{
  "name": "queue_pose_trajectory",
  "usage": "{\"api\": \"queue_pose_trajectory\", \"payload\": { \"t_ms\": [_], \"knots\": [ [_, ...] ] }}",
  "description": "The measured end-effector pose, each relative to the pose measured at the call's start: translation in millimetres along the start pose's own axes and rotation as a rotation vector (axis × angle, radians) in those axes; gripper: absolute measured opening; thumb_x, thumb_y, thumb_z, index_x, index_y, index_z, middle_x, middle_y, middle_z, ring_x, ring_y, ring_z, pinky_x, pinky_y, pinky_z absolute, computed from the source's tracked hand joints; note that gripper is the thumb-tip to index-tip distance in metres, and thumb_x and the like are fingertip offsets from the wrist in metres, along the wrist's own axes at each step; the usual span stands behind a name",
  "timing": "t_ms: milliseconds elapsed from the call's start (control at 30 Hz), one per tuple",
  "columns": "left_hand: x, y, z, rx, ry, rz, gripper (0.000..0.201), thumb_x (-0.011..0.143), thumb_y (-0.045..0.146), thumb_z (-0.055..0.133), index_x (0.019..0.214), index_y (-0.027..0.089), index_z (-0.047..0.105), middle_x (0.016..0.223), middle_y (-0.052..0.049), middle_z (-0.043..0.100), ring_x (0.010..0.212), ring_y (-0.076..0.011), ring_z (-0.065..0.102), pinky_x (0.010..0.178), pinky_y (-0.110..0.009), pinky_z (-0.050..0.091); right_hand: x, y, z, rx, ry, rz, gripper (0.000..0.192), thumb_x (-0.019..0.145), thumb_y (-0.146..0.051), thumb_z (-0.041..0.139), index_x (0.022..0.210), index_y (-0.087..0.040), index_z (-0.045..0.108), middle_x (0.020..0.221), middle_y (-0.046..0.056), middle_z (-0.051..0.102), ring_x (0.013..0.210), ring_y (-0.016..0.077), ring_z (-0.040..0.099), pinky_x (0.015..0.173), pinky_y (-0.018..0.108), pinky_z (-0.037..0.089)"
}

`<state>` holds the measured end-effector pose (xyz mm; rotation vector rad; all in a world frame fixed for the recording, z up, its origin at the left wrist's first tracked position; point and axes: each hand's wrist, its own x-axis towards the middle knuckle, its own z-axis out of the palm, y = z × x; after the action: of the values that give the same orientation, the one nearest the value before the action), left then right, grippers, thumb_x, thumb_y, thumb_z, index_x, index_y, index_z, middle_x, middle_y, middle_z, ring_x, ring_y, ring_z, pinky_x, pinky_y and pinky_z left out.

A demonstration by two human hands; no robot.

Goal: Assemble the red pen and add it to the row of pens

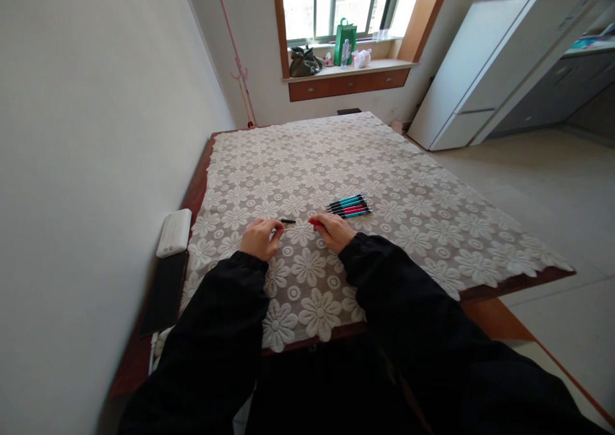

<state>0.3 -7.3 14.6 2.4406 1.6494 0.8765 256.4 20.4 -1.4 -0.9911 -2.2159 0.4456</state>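
Lace tablecloth [384, 191] bears spare pens [350, 206]; left hand [259, 238] and right hand [332, 231] pinch pen parts [312, 223].

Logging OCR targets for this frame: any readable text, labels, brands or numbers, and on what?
None readable.
Pens beside the right hand: any print too small to read.
Pen part at the left hand: no legible marking.
White box at the table edge: no visible text.
Green bag and bottle on the sill: labels blurred.
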Motion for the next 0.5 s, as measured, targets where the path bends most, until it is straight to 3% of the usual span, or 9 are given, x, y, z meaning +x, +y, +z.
{"api": "queue_pose_trajectory", "payload": {
  "t_ms": [200, 500],
  "knots": [
    [0.5, 0.4, 2.9, -0.066, 0.010, 0.037, 0.008, 0.087, 0.020, 0.058, 0.089, 0.022, 0.066, 0.086, -0.006, 0.071, 0.085, -0.0232, 0.063, 0.080, -0.036, 0.051, -1.0, 1.3, 2.4, -0.062, -0.064, -0.025, 0.026, 0.093, -0.012, 0.052, 0.113, -0.019, 0.067, 0.109, 0.008, 0.072, 0.101, 0.0233, 0.064, 0.089, 0.035, 0.045],
    [0.5, -0.3, 4.1, -0.109, 0.002, 0.072, 0.009, 0.087, 0.016, 0.058, 0.089, 0.022, 0.065, 0.086, -0.005, 0.070, 0.088, -0.0232, 0.064, 0.079, -0.035, 0.052, -1.8, -0.7, 0.8, -0.107, -0.105, -0.044, 0.028, 0.096, -0.012, 0.051, 0.118, -0.020, 0.067, 0.111, 0.008, 0.071, 0.101, 0.0237, 0.062, 0.089, 0.036, 0.044]
  ]
}}
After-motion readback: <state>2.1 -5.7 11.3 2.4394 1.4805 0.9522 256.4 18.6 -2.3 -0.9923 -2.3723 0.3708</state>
